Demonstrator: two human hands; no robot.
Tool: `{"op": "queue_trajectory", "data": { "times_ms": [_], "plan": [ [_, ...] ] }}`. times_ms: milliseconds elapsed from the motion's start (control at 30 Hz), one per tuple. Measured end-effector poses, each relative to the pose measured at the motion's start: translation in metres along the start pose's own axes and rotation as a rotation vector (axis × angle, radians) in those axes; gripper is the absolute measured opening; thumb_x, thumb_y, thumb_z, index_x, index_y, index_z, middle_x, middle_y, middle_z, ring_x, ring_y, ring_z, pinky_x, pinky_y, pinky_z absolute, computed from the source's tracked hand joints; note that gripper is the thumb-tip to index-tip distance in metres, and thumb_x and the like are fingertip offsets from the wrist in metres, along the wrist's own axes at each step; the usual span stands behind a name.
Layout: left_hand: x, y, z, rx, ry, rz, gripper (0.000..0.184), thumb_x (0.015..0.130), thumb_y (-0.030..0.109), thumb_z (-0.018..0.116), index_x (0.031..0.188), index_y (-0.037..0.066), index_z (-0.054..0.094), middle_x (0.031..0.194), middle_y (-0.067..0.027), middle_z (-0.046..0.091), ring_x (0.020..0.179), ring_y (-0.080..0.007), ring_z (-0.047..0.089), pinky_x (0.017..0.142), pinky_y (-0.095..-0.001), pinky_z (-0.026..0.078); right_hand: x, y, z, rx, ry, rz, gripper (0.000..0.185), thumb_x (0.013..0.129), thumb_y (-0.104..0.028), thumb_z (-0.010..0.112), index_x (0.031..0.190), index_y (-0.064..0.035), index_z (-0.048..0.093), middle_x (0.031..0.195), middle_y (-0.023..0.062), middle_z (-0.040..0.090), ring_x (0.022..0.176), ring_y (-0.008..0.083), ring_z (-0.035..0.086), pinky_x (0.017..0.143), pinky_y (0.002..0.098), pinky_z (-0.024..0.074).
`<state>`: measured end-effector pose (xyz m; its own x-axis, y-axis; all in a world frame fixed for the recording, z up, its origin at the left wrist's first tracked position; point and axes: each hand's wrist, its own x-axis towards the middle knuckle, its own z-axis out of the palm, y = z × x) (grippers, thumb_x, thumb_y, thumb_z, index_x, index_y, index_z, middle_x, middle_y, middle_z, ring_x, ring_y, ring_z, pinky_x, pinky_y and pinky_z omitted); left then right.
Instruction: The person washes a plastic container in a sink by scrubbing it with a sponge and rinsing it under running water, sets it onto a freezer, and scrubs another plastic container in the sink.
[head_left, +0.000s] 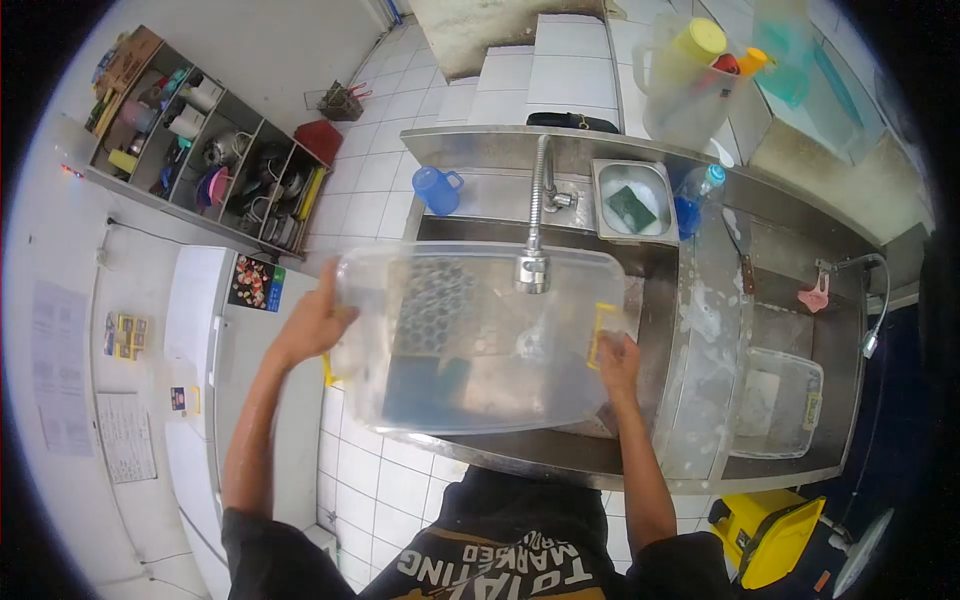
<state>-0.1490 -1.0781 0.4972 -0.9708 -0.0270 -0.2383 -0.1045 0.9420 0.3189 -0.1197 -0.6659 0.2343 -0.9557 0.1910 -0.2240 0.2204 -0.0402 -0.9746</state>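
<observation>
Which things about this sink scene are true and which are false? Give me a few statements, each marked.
1. The left hand and right hand both hold the clear plastic storage box. True.
2. The green scouring pad lies on the floor. False: the scouring pad is in a square steel pan.
3. The blue mug is left of the flexible faucet. True.
4. The right hand grips the knife. False: the knife lies on the steel counter.
5. The pedal bin is red. False: the pedal bin is yellow.

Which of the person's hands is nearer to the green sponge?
Right: the right hand is below the sponge in the picture; the left hand is farther, at the left end of the tub.
</observation>
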Motion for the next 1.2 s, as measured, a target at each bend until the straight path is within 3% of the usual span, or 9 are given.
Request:
{"op": "queue_trajectory", "data": {
  "times_ms": [267,400,467,600,833,933,1067,1133,1200],
  "plan": [
    [0.056,-0.052,0.119,-0.495,-0.017,0.049,0.063,0.088,0.017,0.061,0.140,0.010,0.026,0.089,-0.0232,0.064,0.084,-0.0397,0.064,0.074,-0.0433,0.050,-0.035,-0.043,-0.031,-0.421,0.242,-0.144,0.016,0.082,-0.008,0.064,0.094,0.0019,0.065,0.080,0.0057,0.065,0.074,0.0127,0.058,0.067,0.0287,0.0470],
    [0.085,-0.065,0.196,-0.433,0.152,0.094,0.055,0.089,0.015,0.061,0.136,0.009,0.033,0.094,-0.0200,0.064,0.088,-0.0305,0.065,0.078,-0.0373,0.050,-0.060,-0.054,-0.034,-0.311,0.332,-0.322,0.020,0.080,-0.003,0.064,0.099,0.0042,0.064,0.092,0.0104,0.066,0.085,0.0179,0.061,0.077,0.0293,0.0469],
    [0.105,-0.070,0.241,-0.952,0.220,0.195,0.049,0.091,0.014,0.061,0.134,0.008,0.039,0.099,-0.0151,0.063,0.092,-0.0220,0.062,0.079,-0.0340,0.049,-0.072,-0.070,-0.030,-0.314,0.347,-0.407,0.023,0.079,-0.001,0.064,0.101,0.0049,0.063,0.098,0.0121,0.066,0.089,0.0195,0.062,0.081,0.0293,0.0466],
    [0.118,-0.035,0.276,-1.023,0.303,0.085,0.045,0.092,0.017,0.061,0.132,0.004,0.044,0.111,-0.0126,0.059,0.098,-0.0162,0.056,0.084,-0.0292,0.046,-0.101,-0.108,-0.019,-0.427,0.410,-0.503,0.026,0.078,0.003,0.063,0.104,0.0066,0.061,0.116,0.0166,0.060,0.101,0.0231,0.060,0.086,0.0310,0.0457],
    [0.081,0.005,0.361,-1.301,-0.079,-0.133,0.047,0.094,0.020,0.056,0.137,0.004,0.044,0.122,-0.0183,0.058,0.116,-0.0262,0.052,0.101,-0.0378,0.040,-0.143,-0.137,-0.013,-0.713,0.528,-0.690,0.035,0.080,0.004,0.061,0.115,0.0040,0.058,0.121,0.0172,0.056,0.109,0.0293,0.056,0.092,0.0346,0.0435],
    [0.041,0.031,0.399,-1.052,-0.415,-0.193,0.054,0.097,0.025,0.048,0.143,0.006,0.027,0.126,-0.0210,0.051,0.108,-0.0361,0.055,0.090,-0.0443,0.049,-0.159,-0.145,-0.016,-0.793,0.580,-0.741,0.031,0.079,0.003,0.062,0.109,0.0029,0.058,0.122,0.0180,0.054,0.112,0.0327,0.053,0.095,0.0391,0.0410],
    [-0.010,0.104,0.461,-1.226,-0.360,-0.339,0.046,0.097,0.017,0.036,0.138,-0.003,0.028,0.113,-0.0264,0.057,0.095,-0.0448,0.062,0.081,-0.0496,0.056,-0.178,-0.160,-0.009,-0.951,0.609,-0.745,0.023,0.078,0.002,0.064,0.100,0.0026,0.056,0.122,0.0196,0.052,0.112,0.0364,0.051,0.096,0.0430,0.0386],
    [-0.034,0.135,0.395,-1.943,-0.571,-0.774,0.040,0.095,0.023,0.044,0.125,-0.005,0.040,0.117,-0.0247,0.048,0.098,-0.0403,0.061,0.077,-0.0486,0.059,-0.190,-0.177,0.009,-1.052,0.601,-0.665,0.019,0.077,0.002,0.065,0.092,0.0026,0.054,0.120,0.0208,0.052,0.110,0.0390,0.051,0.095,0.0447,0.0376],
    [-0.032,0.140,0.426,-1.903,-0.628,-0.798,0.037,0.095,0.020,0.040,0.122,-0.005,0.041,0.111,-0.0246,0.050,0.091,-0.0386,0.063,0.075,-0.0471,0.059,-0.200,-0.178,0.022,-1.020,0.578,-0.699,0.019,0.077,0.003,0.065,0.092,0.0019,0.054,0.121,0.0218,0.050,0.112,0.0389,0.050,0.095,0.0452,0.0383]
  ]
}}
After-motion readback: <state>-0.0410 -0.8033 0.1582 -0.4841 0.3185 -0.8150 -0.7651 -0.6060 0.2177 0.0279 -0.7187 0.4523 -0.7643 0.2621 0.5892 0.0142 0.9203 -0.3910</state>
